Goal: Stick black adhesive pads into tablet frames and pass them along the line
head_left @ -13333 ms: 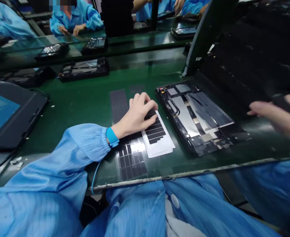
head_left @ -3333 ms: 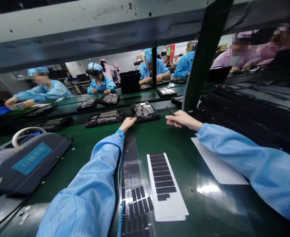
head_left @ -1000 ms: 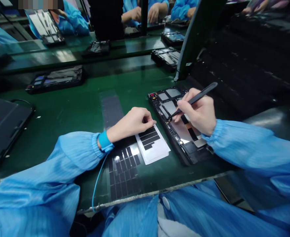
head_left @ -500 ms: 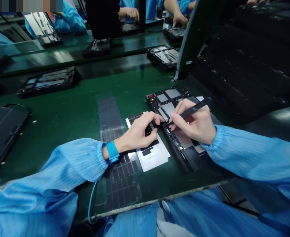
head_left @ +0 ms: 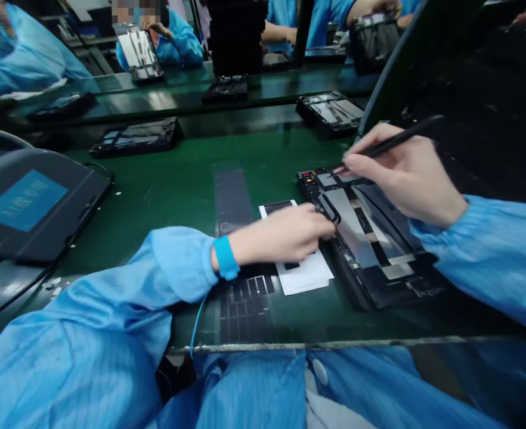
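My right hand grips black tweezers like a pen, their tip over the far end of an opened tablet-like device. The device shows grey plates, dark strips and small parts. My left hand, smeared by motion, has its fingers curled in at the device's left edge. A black looped strip lies by its fingertips; whether they pinch anything is hidden. Beneath that hand are white backing sheets with black stickers. Clear film with dark rectangular pieces lies left of them on the green bench.
A grey machine with a blue label stands at left, a black cable below it. More opened devices lie along the back. A dark panel rises at right. Co-workers in blue sleeves sit beyond. A blue wrist cord hangs over the bench edge.
My right hand has lifted with the tweezers and moved toward the device's far end. My left hand's fingers have curled in at the device's edge. The whole view has shifted.
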The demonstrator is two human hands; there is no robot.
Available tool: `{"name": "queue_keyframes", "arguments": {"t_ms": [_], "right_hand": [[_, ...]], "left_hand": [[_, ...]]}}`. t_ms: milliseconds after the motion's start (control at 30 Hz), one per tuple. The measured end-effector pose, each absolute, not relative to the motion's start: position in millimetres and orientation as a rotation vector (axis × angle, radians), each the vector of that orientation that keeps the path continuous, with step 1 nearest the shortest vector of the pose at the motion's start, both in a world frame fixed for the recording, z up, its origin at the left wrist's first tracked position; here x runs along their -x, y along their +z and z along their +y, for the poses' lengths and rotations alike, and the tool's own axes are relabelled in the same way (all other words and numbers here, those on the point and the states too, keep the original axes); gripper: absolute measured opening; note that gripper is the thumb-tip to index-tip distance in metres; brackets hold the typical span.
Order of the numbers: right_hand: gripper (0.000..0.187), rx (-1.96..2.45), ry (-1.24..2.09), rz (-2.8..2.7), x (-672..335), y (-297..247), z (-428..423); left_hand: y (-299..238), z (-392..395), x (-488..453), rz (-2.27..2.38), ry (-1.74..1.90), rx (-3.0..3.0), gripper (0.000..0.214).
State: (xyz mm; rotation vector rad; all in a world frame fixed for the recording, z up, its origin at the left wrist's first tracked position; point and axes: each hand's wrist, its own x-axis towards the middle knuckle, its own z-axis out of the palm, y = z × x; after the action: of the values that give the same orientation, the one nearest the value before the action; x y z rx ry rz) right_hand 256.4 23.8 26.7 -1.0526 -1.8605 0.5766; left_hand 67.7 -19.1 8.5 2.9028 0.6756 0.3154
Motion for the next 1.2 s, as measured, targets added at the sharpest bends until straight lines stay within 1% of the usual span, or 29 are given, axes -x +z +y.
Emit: {"name": "queue_keyframes", "arguments": {"t_ms": [67, 100, 133, 200, 267, 333, 400, 467, 533, 600, 633, 767, 867, 1033, 1100, 1200], "right_hand": [[0.009, 1.043, 0.688, -1.937, -233.8, 30.8, 33.4], [0.010, 1.046, 0.824, -1.950, -220.1, 29.6, 35.3], [0.011, 1.044, 0.999, -1.943, -206.0, 26.4, 35.4], [0.014, 1.005, 1.325, -1.915, -180.0, 16.3, 31.0], [0.012, 0.949, 1.464, -1.933, -161.7, 5.1, 22.6], [0.010, 0.909, 1.432, -1.993, -153.6, -3.3, 12.4], [0.012, 0.894, 1.373, -2.059, -153.8, -7.2, 1.5], [0.015, 0.867, 1.281, -2.175, -158.6, -7.3, -9.1], [0.015, 0.805, 1.124, -2.293, -164.3, -5.8, -18.7], [0.013, 0.739, 0.969, -2.353, -168.7, -4.3, -25.9], [0.013, 0.720, 0.943, -2.361, -170.3, -3.9, -28.5], [0.016, 0.811, 1.059, -2.291, -172.3, -4.6, -30.7], [0.016, 0.849, 1.103, -2.251, -171.7, -7.5, -28.0], [0.016, 0.912, 1.232, -2.179, -167.8, -14.1, -27.9], [0.017, 0.915, 1.292, -2.127, -166.9, -8.7, -28.6], [0.021, 0.843, 1.332, -1.960, -175.3, 15.6, -24.8]], "left_hand": [[23.9, 1.9, -40.9, 0.965, 0.370, -2.687, 0.021], [29.9, 13.9, -24.9, 1.172, 0.431, -2.614, 0.021], [34.2, 25.6, -9.0, 1.326, 0.386, -2.545, 0.021], [37.0, 44.7, 17.5, 1.393, 0.081, -2.402, 0.025], [33.0, 54.9, 31.6, 1.297, -0.236, -2.279, 0.034], [25.5, 56.4, 32.1, 1.253, -0.419, -2.216, 0.044], [17.6, 53.1, 24.1, 1.357, -0.478, -2.224, 0.052], [9.9, 49.6, 15.1, 1.503, -0.454, -2.253, 0.057], [1.7, 49.0, 10.5, 1.594, -0.346, -2.303, 0.061], [-6.7, 51.1, 11.3, 1.590, -0.244, -2.358, 0.066], [-10.3, 52.6, 12.9, 1.570, -0.217, -2.382, 0.068], [-12.8, 54.4, 15.9, 1.573, -0.249, -2.365, 0.074], [-4.6, 50.0, 10.6, 1.622, -0.358, -2.324, 0.079], [5.1, 43.8, 0.3, 1.619, -0.468, -2.348, 0.079], [5.1, 43.4, -0.8, 1.654, -0.464, -2.307, 0.080], [4.8, 43.4, 2.8, 1.656, -0.474, -2.295, 0.080]]}}
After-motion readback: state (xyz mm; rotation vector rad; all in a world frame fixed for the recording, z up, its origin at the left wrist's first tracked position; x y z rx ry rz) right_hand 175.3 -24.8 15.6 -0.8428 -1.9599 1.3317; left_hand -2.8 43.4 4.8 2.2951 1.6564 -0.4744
